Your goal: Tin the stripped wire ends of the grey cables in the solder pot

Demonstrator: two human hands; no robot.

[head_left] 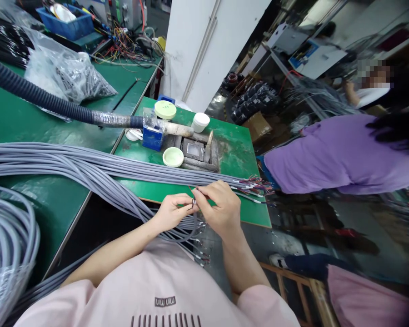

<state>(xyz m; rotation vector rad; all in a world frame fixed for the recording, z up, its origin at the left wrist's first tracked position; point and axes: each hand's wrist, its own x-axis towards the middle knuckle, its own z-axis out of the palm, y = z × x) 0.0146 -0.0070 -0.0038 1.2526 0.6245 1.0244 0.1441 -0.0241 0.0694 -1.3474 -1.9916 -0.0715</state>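
My left hand (172,211) and my right hand (221,206) meet in front of my chest, both pinched on the stripped end of one grey cable (194,222) that curves down between them. A thick bundle of grey cables (98,170) runs from the left across the green bench (238,150). Their ends with coloured wires (255,186) lie just beyond my right hand. More stripped ends (199,252) hang below my hands.
On the bench stand a metal solder pot (194,152), a blue box (152,136), pale green lids (173,157) and a white jar (200,121). A black corrugated hose (37,97) crosses from the left. A person in purple (334,154) bends at the right.
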